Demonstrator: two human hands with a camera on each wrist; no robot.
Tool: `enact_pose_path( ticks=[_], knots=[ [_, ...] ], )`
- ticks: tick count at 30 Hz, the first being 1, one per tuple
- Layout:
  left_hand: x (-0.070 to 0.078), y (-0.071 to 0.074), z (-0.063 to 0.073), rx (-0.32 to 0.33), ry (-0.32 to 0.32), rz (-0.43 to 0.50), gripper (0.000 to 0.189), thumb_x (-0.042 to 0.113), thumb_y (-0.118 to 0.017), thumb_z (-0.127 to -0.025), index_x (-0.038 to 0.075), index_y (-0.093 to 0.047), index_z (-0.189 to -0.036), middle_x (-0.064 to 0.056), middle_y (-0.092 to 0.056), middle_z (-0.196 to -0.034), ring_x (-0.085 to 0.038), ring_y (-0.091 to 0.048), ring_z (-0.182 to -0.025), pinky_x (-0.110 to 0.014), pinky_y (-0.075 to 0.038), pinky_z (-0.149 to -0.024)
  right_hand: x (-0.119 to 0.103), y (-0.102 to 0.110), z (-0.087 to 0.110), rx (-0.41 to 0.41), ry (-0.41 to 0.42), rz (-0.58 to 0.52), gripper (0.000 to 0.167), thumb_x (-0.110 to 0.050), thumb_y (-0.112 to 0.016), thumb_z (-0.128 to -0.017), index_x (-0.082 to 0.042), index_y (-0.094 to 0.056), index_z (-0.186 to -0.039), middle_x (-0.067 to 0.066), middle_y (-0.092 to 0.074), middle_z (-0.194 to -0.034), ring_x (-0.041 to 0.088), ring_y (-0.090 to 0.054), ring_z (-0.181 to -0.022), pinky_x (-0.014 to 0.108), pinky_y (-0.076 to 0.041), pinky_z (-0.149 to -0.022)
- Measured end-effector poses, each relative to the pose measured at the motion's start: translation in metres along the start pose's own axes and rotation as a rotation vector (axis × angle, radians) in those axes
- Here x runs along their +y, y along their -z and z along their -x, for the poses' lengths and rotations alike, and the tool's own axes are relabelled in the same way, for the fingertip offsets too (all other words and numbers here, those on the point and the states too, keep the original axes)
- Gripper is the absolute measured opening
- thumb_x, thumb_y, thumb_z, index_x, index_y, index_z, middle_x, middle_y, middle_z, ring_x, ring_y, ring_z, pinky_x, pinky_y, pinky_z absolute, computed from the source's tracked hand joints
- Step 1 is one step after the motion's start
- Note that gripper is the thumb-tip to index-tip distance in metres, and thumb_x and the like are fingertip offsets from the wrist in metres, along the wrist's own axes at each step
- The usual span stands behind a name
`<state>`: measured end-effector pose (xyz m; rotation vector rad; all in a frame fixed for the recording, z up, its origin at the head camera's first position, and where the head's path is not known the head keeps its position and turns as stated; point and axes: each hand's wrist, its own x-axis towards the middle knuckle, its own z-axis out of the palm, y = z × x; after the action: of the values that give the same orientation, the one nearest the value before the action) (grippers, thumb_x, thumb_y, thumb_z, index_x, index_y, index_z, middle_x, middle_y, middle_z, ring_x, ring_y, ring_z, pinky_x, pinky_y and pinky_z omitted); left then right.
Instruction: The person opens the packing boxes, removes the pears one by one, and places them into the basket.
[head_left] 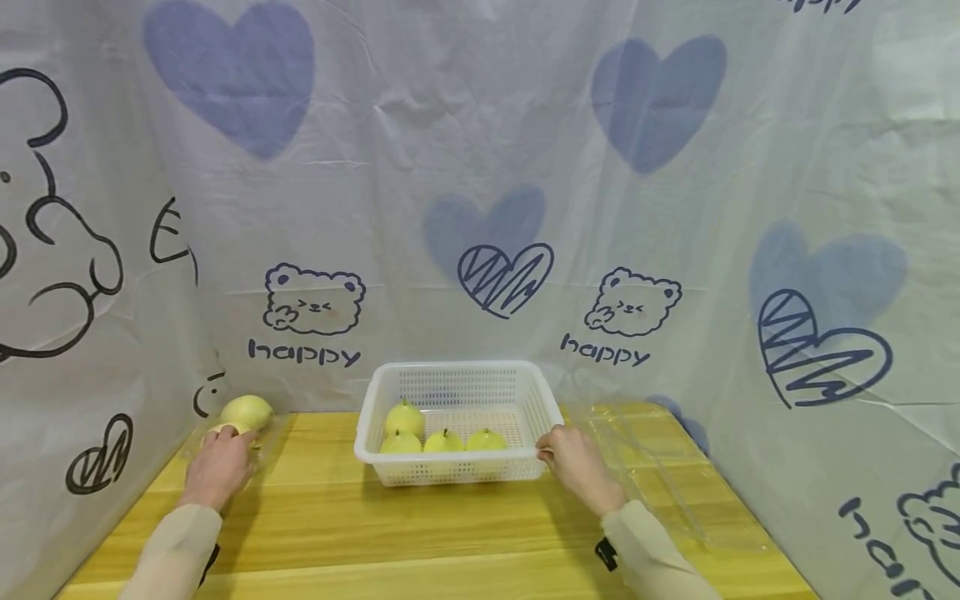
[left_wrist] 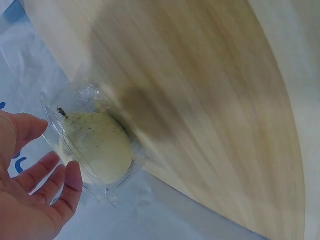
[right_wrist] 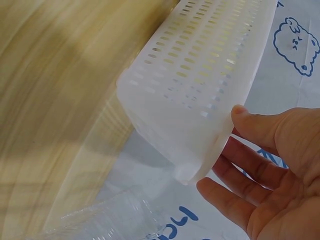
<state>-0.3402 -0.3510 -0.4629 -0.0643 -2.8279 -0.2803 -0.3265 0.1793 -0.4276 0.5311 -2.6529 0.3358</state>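
The right grip (head_left: 577, 468) holds the basket (head_left: 459, 474) by its corner.

A screened work corner is shown by the wooden table (head_left: 450, 533) at six o'clock, which is enclosed by printed curtains (head_left: 465, 108) at nine, twelve and three. The building's kind cannot be told.

looks forward and down from head, close up from wrists, sharing with the former the pear (left_wrist: 97, 145) at left, basket corner (right_wrist: 167, 117) at right.
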Motion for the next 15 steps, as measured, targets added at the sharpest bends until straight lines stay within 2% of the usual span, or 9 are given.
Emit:
enact_pose_path(
  ticks=[9,15],
  knots=[
    [0.0022,0.0006,-0.0015,-0.001,0.007,0.004,0.037,0.003,-0.064,-0.086,-0.003,-0.061,-0.122,-0.032,-0.054,-0.112,-0.051,-0.046,-0.103,-0.063,-0.048,-0.071,0.0015,-0.0009,-0.0001,-0.001,-0.004,0.008,0.008,-0.012,-0.078,-0.081,-0.009,-0.079,-0.088,0.002,-0.066,-0.076,0.015,-0.06,-0.068,0.033,-0.052,-0.064],
    [0.0069,0.0032,-0.0019,0.003,-0.008,0.005,0.03,0.003,-0.067,-0.084,-0.004,-0.065,-0.113,-0.029,-0.058,-0.104,-0.047,-0.052,-0.095,-0.059,-0.05,-0.066,0.0009,-0.001,0.0002,0.0,-0.014,0.007,0.007,-0.012,-0.078,-0.081,-0.01,-0.079,-0.087,0.001,-0.064,-0.075,0.014,-0.058,-0.067,0.031,-0.051,-0.062]
  ],
)
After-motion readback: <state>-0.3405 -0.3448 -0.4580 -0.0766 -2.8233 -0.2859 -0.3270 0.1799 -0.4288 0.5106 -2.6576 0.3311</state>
